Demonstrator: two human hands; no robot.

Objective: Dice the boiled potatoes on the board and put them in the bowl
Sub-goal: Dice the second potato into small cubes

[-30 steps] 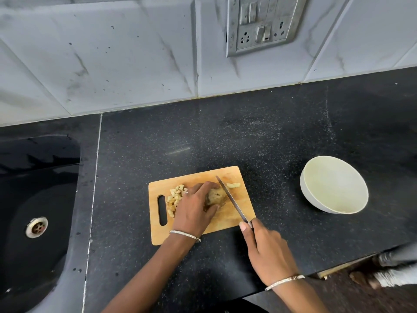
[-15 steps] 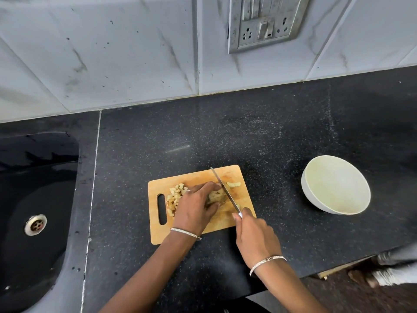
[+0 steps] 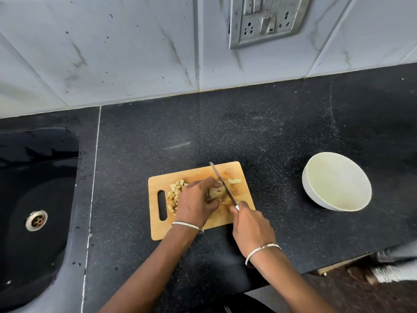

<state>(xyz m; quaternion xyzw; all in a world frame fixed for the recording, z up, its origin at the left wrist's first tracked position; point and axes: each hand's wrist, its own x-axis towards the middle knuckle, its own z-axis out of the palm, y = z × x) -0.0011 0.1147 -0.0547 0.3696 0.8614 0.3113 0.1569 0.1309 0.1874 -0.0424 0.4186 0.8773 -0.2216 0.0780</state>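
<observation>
While her left hand (image 3: 198,202) curls its fingers over the boiled potato (image 3: 217,191) on the cutting board (image 3: 203,171), her right hand (image 3: 250,224) grasps the knife (image 3: 222,184), blade just right of those fingertips.

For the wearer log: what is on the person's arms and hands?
No sleeves or gloves are in view. The left hand has a thin silver-coloured bangle at its wrist, and the right hand has a matching bangle.
</observation>
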